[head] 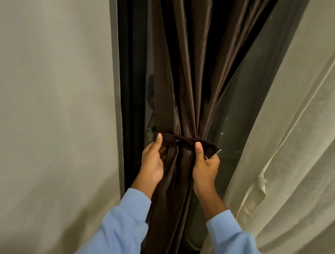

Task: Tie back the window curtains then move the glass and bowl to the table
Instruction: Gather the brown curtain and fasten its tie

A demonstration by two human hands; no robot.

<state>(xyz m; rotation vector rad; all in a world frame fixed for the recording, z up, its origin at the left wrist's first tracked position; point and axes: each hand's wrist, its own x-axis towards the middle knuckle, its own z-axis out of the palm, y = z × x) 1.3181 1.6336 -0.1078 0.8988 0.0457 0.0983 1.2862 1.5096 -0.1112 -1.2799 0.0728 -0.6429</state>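
One dark brown curtain [184,79], gathered into a single bunch at the centre of the window pane [238,110]. One brown tie-back band [187,142] wraps around the bunch. Two hands hold the band: the left hand [151,162] pinches its left end between thumb and curled fingers, and the right hand [205,167] grips its free right end the same way. Two light blue sleeves [120,226] cover the forearms. One cream curtain [296,151] hangs at right; one plain wall [48,102] stands at left.
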